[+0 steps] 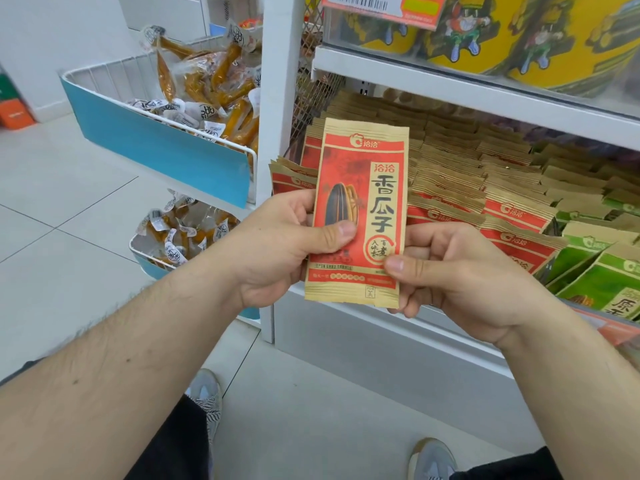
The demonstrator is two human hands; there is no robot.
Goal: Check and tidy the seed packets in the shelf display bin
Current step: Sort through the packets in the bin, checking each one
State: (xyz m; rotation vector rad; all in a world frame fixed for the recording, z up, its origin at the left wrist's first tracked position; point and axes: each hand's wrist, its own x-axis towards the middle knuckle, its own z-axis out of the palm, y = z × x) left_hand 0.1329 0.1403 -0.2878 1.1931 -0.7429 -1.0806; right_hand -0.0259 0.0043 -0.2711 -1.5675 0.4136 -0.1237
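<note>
- A white wire basket (104, 77) with a blue front panel hung at the far left, heaped with clear-wrapped orange-brown snacks (207, 81); a second, lower basket (145, 247) held more of them.
- The left hand (277, 244) gripped a red-and-tan seed packet (360, 216) by its left edge, thumb pressed across the front, fingers curled behind.
- The packet stood upright, face to the camera, raised in front of the shelf display bin (381, 327) and clear of the stock in it.
- The right hand (460, 271) pinched the packet's lower right corner, thumb on the front and fingers bent behind.
- Inside the bin, rows of matching red packets (516, 216) stood on edge, packed close, behind and to the right of the raised one.
- Green packets (595, 268) filled the bin's right end, just beside the red rows.
- On the shelf above, yellow tubs (485, 36) sat behind a clear front.
- Two grey shoes (207, 393) stood on the tiled floor (69, 202) below.
</note>
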